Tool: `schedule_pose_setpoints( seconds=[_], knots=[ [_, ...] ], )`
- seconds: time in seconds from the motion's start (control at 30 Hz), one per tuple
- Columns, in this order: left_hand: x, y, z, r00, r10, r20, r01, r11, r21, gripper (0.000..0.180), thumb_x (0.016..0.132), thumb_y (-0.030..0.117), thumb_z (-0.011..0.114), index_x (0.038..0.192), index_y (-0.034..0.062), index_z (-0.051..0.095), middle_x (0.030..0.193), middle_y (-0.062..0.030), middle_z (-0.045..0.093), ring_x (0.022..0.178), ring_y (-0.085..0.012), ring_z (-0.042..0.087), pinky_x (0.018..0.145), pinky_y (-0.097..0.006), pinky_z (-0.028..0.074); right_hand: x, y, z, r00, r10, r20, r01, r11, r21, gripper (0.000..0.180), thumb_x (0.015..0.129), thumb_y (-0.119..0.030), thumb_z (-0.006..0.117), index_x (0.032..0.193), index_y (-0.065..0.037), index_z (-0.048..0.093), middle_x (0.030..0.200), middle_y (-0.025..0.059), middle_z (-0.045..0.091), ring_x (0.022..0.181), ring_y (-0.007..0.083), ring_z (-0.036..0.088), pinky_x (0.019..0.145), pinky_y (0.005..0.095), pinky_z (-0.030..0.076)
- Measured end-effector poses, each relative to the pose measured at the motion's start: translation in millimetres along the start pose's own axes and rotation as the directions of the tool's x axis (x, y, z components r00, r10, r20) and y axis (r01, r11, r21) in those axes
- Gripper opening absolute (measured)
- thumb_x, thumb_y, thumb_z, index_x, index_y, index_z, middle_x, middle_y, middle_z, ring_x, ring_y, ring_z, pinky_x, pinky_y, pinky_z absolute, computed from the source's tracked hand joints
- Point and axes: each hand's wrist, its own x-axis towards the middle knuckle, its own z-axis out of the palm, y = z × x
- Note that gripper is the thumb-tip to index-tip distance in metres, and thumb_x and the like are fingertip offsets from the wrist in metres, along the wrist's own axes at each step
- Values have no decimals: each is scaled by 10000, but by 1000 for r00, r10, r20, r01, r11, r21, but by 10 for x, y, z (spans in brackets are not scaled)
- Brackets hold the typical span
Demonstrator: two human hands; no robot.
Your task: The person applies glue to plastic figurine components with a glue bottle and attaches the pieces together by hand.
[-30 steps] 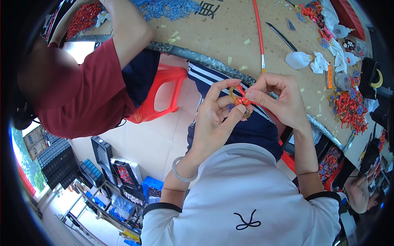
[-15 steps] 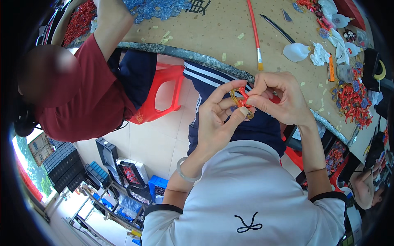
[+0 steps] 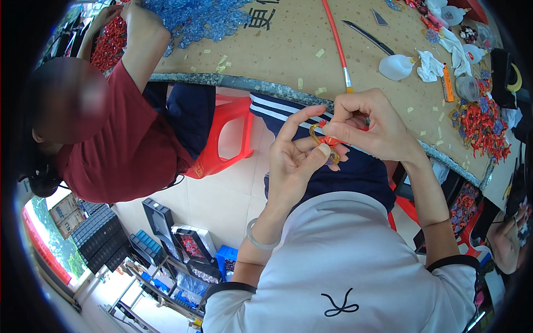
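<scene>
Above my lap, close to the table's edge, my left hand [image 3: 297, 152] pinches a small ornament [image 3: 331, 141] of clear amber and red pieces between thumb and fingers. Its index finger is stretched out above the piece, and a bit of purple shows low on it. My right hand [image 3: 371, 125] is closed at the ornament's upper right, thumb and index finger pressed together on its red part. The fingertips cover much of the piece, so its exact shape is hidden.
On the brown-covered table [image 3: 300, 50] lie a red-handled brush [image 3: 337, 41], a black pen-like tool [image 3: 369, 38], a white squeeze bottle [image 3: 396, 67], an orange box [image 3: 447, 84] and a heap of red and purple ornaments [image 3: 482, 130]. At left a co-worker in a maroon shirt [image 3: 125, 144] sits by blue beads [image 3: 194, 22].
My right thumb and fingers have shifted slightly on the red part, now hiding more of it. The whole view has tilted a little. The ornament stays in my left hand.
</scene>
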Motion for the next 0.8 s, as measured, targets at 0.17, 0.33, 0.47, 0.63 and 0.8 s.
schedule_pose_setpoints(
  seconds=[0.17, 0.33, 0.47, 0.63, 0.8],
  knots=[
    [-16, -17, -14, 1000, -21, 4, 21, 999, -42, 454, 910, 37, 544, 1331, -38, 391, 923, -204, 667, 844, -257, 674, 688, -308, 559, 50, 25, 78, 997, 46, -55, -48, 998, -40, 248, 895, -96, 592, 677, 13, 549, 555, 46, 581, 443, 64, 540, 402, 199, 361],
    [-33, -58, -17, 996, 48, -81, -51, 998, -29, 458, 922, 84, 542, 1341, -45, 407, 960, -197, 659, 849, -277, 678, 689, -309, 565, 87, 5, 126, 991, 32, -126, -47, 992, -114, 341, 951, -206, 525, 721, 34, 604, 539, 28, 552, 438, 58, 485, 410, 224, 352],
    [-60, -12, -26, 974, 120, -194, -132, 990, -52, 437, 924, 84, 533, 1324, -66, 441, 1055, -196, 624, 870, -265, 671, 693, -298, 579, 100, -11, 189, 990, 98, -104, -84, 988, 129, 391, 979, -260, 479, 816, 53, 647, 598, 14, 530, 558, 55, 464, 514, 230, 370],
    [-48, 23, -61, 948, 200, -247, -234, 965, -116, 422, 944, 66, 509, 1342, -47, 429, 992, -168, 641, 899, -204, 645, 715, -298, 573, 84, 8, 212, 992, 124, -12, -113, 935, 337, 366, 982, -250, 481, 948, 67, 660, 703, 23, 557, 696, 73, 504, 619, 221, 398],
    [-48, 74, -62, 948, 190, -257, -248, 944, -219, 429, 937, 50, 510, 1336, -76, 417, 1007, -173, 629, 907, -202, 638, 710, -297, 580, 80, 16, 267, 996, 84, -36, -64, 924, 376, 347, 965, -216, 522, 1139, 67, 624, 772, 27, 588, 756, 83, 527, 691, 232, 443]
  ],
)
